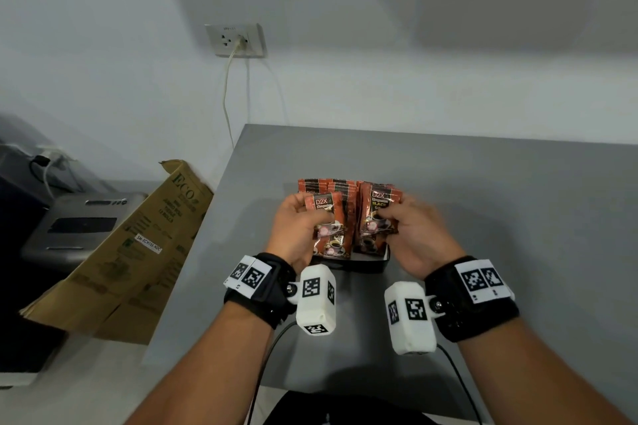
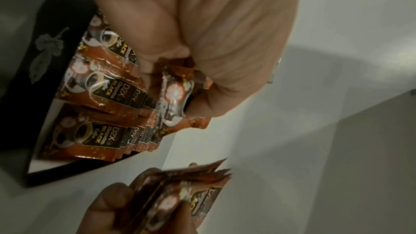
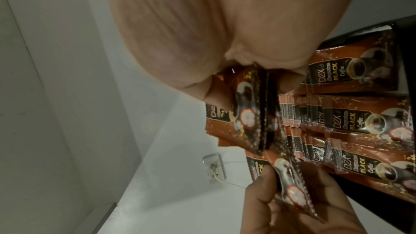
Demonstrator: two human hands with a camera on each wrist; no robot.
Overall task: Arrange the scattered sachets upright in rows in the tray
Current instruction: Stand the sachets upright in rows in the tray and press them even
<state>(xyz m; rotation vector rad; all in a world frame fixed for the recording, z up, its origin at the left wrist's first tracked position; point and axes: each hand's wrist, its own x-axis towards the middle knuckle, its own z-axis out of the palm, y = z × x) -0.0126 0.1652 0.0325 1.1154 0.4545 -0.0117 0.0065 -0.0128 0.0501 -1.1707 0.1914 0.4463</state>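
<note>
Entry: sachet filing, as I saw it from the remote station. Places are given relative to the tray [image 1: 359,265].

1. Cardboard carton [image 1: 138,252]: well left of the tray, off the bench [image 1: 483,183], flattened and leaning. I left it out of the work.

2. Left hand [image 1: 297,228]: at the tray's left side, above its rim, fingers curled round a single sachet [image 1: 328,217] held label-forward. In the left wrist view the sachet was bent where the fingers closed on it. I judged the step in hand to be seating this piece at the front of the left row. To do it well, I would ease the squeeze so the foil flattens, square its bottom edge to the tray floor and slide it in against the packet before it, so that it stands rather than slumps.

3. Filed sachets [image 1: 340,188]: inside the tray, upright in close rows with labels facing me, reaching from the near wall towards the far one.

4. Right hand [image 1: 414,231]: at the tray's right side, pinching a small sheaf of sachets [image 1: 379,214] by its lower part. I would keep the sheaf clear of the standing rows, since a nudge could topple them. I saw no loose sachets on the bench.
</note>
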